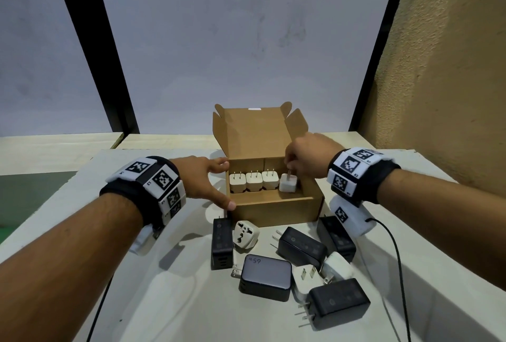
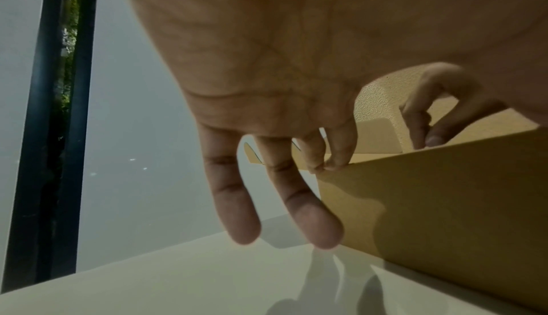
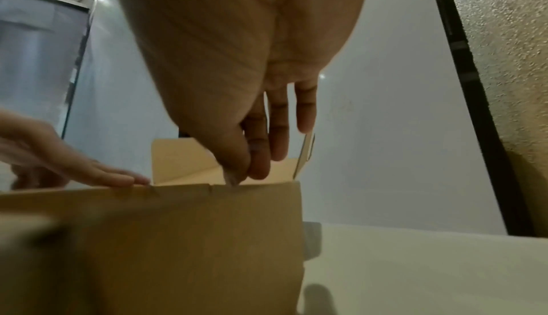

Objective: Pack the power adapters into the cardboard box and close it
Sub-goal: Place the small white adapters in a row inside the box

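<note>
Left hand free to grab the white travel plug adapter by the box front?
Probably yes. The left hand rests open against the brown cardboard box, holding nothing; the white travel plug adapter lies uncovered on the table just below it.

A handwritten "65w" stands on the top face of the grey power adapter (image 1: 265, 277) lying near the front of the table, read upside down from the head view. The wristbands on the left wrist (image 1: 154, 185) and the right wrist (image 1: 353, 170) carry black-and-white square code markers with tiny characters beside them, too small to read. The black adapters show faint print on their sides that cannot be made out.
</note>
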A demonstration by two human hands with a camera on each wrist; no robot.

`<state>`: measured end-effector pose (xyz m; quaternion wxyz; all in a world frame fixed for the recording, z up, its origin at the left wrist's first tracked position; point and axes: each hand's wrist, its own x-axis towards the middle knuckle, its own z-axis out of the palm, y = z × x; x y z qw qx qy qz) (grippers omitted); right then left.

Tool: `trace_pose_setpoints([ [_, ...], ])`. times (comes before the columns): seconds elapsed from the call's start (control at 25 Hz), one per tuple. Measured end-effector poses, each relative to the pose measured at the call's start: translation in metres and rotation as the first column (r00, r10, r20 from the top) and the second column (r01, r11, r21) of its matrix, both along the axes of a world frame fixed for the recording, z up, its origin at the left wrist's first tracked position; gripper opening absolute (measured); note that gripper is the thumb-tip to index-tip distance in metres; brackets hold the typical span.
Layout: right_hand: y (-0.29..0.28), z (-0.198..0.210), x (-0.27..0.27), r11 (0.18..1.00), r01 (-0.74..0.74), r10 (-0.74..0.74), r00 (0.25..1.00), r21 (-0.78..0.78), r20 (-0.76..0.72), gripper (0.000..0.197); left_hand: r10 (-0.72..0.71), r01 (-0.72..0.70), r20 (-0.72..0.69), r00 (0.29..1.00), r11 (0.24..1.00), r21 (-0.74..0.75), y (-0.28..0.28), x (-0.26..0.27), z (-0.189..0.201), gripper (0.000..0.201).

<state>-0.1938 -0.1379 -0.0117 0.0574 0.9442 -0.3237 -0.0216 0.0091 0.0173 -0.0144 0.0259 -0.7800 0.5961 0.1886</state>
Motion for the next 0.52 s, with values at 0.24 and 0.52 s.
trace_pose_setpoints([
  [0.24,0.002,-0.004,-0.018,0.986,-0.138,0.113,0.965,-0.093,-0.237,0.028,-0.006,0.005,0.034,0.999,1.000,0.017,-0.002,-0.002,0.001,0.113],
  [0.52,0.000,0.003,-0.005,0.992,-0.119,0.111,0.981,-0.040,-0.156,0.030,-0.004,0.004,0.021,1.000,1.000,0.010,0.001,-0.003,0.003,0.112],
])
